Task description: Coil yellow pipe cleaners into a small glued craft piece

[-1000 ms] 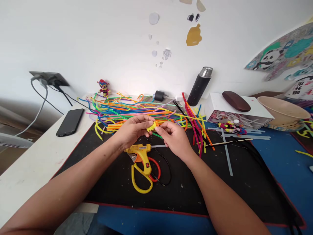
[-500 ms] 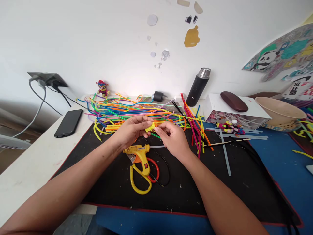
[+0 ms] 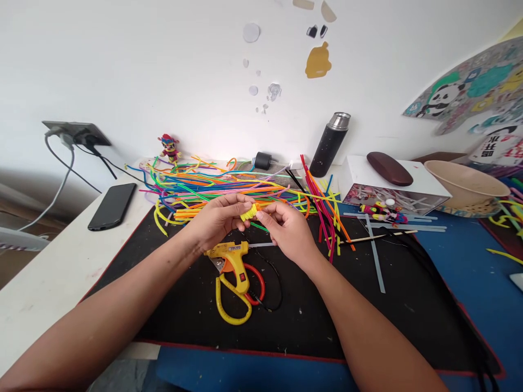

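Between my hands is a small coiled yellow pipe-cleaner piece (image 3: 248, 212) with a bit of orange at its right end. My left hand (image 3: 218, 218) pinches its left side between thumb and fingers. From the right, my right hand (image 3: 288, 226) closes thumb and forefinger on the orange end; the fingertips partly hide it. Just below lies a yellow glue gun (image 3: 237, 261) on the black mat (image 3: 180, 305). Under it sits a pair of scissors with one yellow and one red handle (image 3: 232, 318). Behind my hands spreads a pile of coloured pipe cleaners (image 3: 212, 185).
A black phone (image 3: 112, 207) lies at the left. Along the back stand a small pipe-cleaner figure (image 3: 169, 148), a black thermos (image 3: 330, 144), a white box (image 3: 355, 171) with a dark case (image 3: 389, 169), and a beige bowl (image 3: 466, 179). Glue sticks (image 3: 376, 261) lie at the right.
The view has shifted very slightly. Both hands keep hold of the yellow pipe-cleaner piece, which has turned a little.
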### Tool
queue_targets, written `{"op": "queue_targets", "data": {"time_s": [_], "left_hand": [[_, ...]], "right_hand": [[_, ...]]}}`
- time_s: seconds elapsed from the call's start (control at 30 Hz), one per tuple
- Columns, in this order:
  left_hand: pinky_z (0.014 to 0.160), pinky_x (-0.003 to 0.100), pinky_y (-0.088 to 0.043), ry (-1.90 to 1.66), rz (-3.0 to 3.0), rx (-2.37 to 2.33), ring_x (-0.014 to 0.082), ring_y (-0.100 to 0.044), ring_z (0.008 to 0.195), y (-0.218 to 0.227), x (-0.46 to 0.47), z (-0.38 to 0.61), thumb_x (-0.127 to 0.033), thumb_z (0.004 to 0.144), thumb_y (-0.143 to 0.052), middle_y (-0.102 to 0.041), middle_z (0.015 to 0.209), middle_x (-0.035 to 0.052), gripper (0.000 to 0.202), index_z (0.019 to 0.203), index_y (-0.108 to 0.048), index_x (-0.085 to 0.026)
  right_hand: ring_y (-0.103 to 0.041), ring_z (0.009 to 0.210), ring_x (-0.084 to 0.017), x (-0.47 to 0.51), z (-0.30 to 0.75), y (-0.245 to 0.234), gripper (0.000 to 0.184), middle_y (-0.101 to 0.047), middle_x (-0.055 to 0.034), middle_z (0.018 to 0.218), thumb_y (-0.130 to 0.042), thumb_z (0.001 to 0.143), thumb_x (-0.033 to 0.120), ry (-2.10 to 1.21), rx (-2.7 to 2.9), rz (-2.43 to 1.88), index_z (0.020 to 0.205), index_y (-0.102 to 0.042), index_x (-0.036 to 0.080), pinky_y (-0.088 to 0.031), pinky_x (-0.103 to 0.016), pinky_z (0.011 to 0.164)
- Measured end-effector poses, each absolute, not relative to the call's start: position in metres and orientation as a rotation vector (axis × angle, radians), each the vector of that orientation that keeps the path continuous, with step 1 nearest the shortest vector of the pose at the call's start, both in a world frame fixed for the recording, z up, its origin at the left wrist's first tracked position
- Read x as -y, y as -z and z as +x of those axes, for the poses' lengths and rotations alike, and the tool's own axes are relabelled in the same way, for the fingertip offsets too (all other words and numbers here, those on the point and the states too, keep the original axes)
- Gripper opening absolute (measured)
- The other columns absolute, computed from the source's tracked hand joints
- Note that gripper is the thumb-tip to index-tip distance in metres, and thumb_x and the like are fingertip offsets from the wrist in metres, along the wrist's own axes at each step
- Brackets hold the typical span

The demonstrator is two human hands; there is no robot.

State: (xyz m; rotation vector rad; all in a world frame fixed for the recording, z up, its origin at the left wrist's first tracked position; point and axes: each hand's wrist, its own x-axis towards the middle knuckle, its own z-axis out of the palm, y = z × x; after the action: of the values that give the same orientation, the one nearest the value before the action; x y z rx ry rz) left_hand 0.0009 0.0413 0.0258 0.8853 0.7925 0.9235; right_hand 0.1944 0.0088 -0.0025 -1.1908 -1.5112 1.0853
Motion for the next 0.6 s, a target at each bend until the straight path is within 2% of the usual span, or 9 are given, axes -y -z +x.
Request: {"op": "queue_targets", "data": {"time_s": [0.33, 0.6], "left_hand": [[0.049, 0.016, -0.056, -0.855, 0.821, -0.786, 0.0115, -0.069, 0.056, -0.0278, -0.0398, 0.0004, -0.017, 0.076, -0.089, -0.074, 0.074, 0.0041, 0.020, 0.092, -0.078, -0.012], [0.048, 0.016, -0.056, -0.847, 0.838, -0.755, 0.0120, -0.068, 0.056, -0.0281, -0.0372, 0.0020, -0.021, 0.078, -0.089, -0.072, 0.073, 0.0044, 0.020, 0.090, -0.076, -0.013]], "right_hand": [[-0.055, 0.052, -0.013, -0.0077, 0.1957, -0.0002, 0.037, -0.062, 0.0032, 0.068, -0.069, 0.095, 0.055, -1.261, 1.472, -1.062, 0.112, -0.070, 0.022, -0.042, -0.023, 0.044], [-0.053, 0.048, -0.010, -0.0071, 0.1951, -0.0027, 0.036, -0.069, 0.0000, 0.078, -0.068, 0.095, 0.055, -1.268, 1.467, -1.021, 0.108, -0.068, 0.021, -0.041, -0.022, 0.040]]}}
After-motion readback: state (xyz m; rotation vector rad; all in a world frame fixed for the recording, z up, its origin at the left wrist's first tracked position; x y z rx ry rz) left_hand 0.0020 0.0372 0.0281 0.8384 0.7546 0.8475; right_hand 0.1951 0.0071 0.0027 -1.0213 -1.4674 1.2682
